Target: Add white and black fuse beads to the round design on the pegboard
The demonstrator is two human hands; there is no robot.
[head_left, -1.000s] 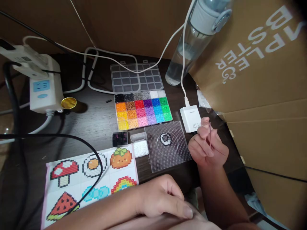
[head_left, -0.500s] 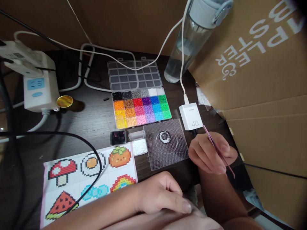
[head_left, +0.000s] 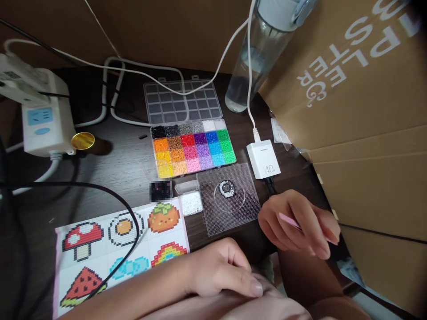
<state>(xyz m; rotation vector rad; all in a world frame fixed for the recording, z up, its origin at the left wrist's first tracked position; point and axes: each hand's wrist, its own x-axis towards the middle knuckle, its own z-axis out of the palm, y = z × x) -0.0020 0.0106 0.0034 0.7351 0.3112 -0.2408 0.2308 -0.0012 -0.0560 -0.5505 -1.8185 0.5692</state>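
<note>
Pink tweezers [head_left: 289, 220] are held in my right hand [head_left: 296, 224], with fingers wrapped about them; most of their length is hidden. This hand is beside the right edge of the clear pegboard [head_left: 207, 195]. A small ring of black, white and grey beads [head_left: 227, 189] sits inside the board's round outline. Loosely curled, my left hand [head_left: 223, 269] rests on pale clothing below the pegboard, with nothing visible in it. Left of the board lies a small clear box of white beads [head_left: 192, 203]. Behind it stands an open sorting case [head_left: 195, 149] of coloured beads.
A pattern sheet [head_left: 103, 249] lies front left, crossed by a black cable [head_left: 116, 190]. A white charger [head_left: 263, 159] and a water bottle [head_left: 256, 62] stand behind the pegboard. Cardboard [head_left: 363, 129] walls the right side. A power strip [head_left: 48, 120] and gold-topped cylinder [head_left: 83, 141] are left.
My right hand has turned and shifted slightly right, so the tweezers now show only a short pink end. My left hand stays put. The whole view has shifted slightly.
</note>
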